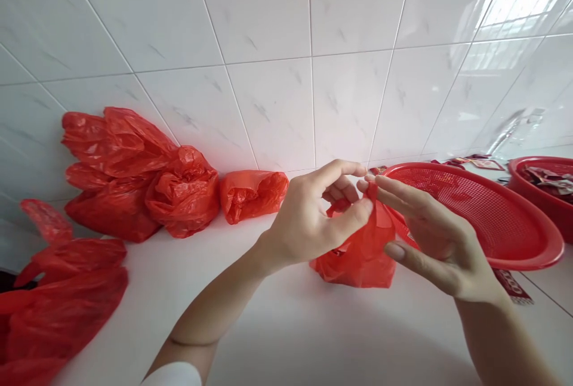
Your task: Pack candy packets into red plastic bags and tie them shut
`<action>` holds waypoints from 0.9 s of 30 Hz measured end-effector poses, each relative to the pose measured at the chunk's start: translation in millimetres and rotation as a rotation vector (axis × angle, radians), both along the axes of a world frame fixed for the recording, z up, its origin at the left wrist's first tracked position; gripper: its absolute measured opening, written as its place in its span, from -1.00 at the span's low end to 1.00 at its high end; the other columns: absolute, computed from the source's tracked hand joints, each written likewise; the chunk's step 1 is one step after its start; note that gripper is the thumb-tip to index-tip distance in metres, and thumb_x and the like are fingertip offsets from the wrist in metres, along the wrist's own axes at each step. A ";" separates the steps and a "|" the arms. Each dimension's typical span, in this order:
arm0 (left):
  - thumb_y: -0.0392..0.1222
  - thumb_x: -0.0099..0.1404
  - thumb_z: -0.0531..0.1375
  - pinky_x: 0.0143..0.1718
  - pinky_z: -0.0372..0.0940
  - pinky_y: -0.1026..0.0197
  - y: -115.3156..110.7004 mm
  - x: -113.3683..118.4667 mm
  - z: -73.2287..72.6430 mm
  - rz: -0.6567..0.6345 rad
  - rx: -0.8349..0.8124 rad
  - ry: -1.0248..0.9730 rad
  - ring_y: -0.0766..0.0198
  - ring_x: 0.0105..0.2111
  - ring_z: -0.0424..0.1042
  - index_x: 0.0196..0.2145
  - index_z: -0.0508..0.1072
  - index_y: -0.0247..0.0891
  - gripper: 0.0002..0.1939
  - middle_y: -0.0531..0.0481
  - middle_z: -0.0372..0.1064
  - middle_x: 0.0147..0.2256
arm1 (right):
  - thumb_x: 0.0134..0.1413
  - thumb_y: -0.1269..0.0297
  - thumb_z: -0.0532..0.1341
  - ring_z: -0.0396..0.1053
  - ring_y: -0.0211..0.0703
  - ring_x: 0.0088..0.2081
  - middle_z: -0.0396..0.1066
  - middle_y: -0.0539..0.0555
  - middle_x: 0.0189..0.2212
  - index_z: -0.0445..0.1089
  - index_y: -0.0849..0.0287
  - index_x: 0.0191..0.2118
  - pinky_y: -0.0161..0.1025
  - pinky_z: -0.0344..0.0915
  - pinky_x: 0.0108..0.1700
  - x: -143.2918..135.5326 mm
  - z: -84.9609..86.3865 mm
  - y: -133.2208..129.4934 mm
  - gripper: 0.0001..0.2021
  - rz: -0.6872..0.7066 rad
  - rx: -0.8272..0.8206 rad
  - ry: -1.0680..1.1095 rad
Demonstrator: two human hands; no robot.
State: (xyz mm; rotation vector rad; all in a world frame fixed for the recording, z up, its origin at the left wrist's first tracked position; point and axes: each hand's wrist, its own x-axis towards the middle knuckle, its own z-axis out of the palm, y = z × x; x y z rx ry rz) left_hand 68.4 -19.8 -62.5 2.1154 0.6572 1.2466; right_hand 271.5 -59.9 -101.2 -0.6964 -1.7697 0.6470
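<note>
A small red plastic bag [373, 258] stands on the white counter in front of me, bulging with contents I cannot make out. My left hand [313, 207] reaches over it from the left, its thumb pressed against the gathered top and its other fingers curled behind. From the right, my right hand [430, 237] touches the tip of the bag's top with its fingertips. Its fingers are stretched out and its thumb stands apart, close to the bag's side.
Left along the tiled wall [268, 105] sit a small folded red bag [255, 195], a round red bag [183, 195] and larger red bags [116, 147]. More red bags [67, 308] lie at lower left. A red mesh basket [483, 213] and a second basket [537, 195] with packets stand right.
</note>
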 end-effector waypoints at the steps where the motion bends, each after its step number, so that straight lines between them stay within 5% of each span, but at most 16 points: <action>1: -0.30 0.29 0.29 -0.24 0.48 0.25 0.1 2.0 0.9 -0.017 -0.019 -0.006 0.33 -0.34 0.53 -0.06 0.46 -0.18 -0.75 0.05 0.52 -0.33 | 0.20 0.29 0.33 0.21 0.20 0.34 0.31 0.02 0.30 0.26 -0.22 0.32 0.23 0.25 0.32 0.1 0.1 0.4 -0.39 -0.003 -0.003 -0.006; 9: -0.24 0.30 0.31 -0.38 0.49 0.28 4.1 7.5 10.7 0.022 -0.192 -0.156 0.32 -0.48 0.56 -0.07 0.44 -0.22 -0.75 0.06 0.53 -0.39 | 0.15 0.27 0.38 0.45 0.16 0.14 0.53 0.11 0.06 0.42 -0.10 0.17 0.22 0.34 0.22 5.3 2.7 4.6 -0.53 -0.222 0.100 0.102; 13: -0.21 0.29 0.33 -0.36 0.51 0.25 8.3 10.2 15.3 0.022 -0.225 -0.218 0.29 -0.47 0.58 -0.13 0.43 -0.24 -0.79 0.05 0.53 -0.40 | -0.01 0.11 0.48 0.33 0.23 0.24 0.42 0.15 0.20 0.32 -0.03 0.26 0.21 0.31 0.23 -0.1 -3.9 12.6 -0.30 -0.303 0.008 -0.055; 18: -0.15 0.28 0.35 -0.22 0.54 0.17 14.4 4.8 10.1 0.048 -0.182 -0.219 0.22 -0.34 0.61 -0.13 0.44 -0.24 -0.75 0.02 0.52 -0.33 | 0.29 0.05 0.24 0.54 0.12 -0.03 0.59 0.14 -0.11 0.57 0.07 -0.09 -0.03 0.51 -0.06 -11.4 -15.4 25.6 -0.73 -0.241 -0.174 -0.043; 23: -0.15 0.20 0.37 0.15 0.41 -0.01 26.3 -34.8 -9.9 0.316 0.125 -0.099 0.07 0.06 0.47 -0.07 0.48 -0.20 -0.67 -0.09 0.41 0.00 | 0.26 -0.02 0.26 0.59 0.08 -0.16 0.59 0.18 -0.11 0.58 0.12 -0.15 -0.10 0.56 -0.24 -1.8 -18.8 39.0 -0.68 -0.167 -0.332 0.322; 27: -0.16 0.19 0.36 0.26 0.28 -0.17 32.3 -67.3 -33.0 0.554 0.317 0.252 -0.02 0.17 0.34 -0.06 0.51 -0.14 -0.67 -0.11 0.27 0.14 | 0.20 -0.03 0.30 0.59 0.06 -0.19 0.61 0.18 -0.19 0.57 0.15 -0.22 -0.11 0.56 -0.24 5.7 -20.8 48.0 -0.68 -0.172 -0.406 0.385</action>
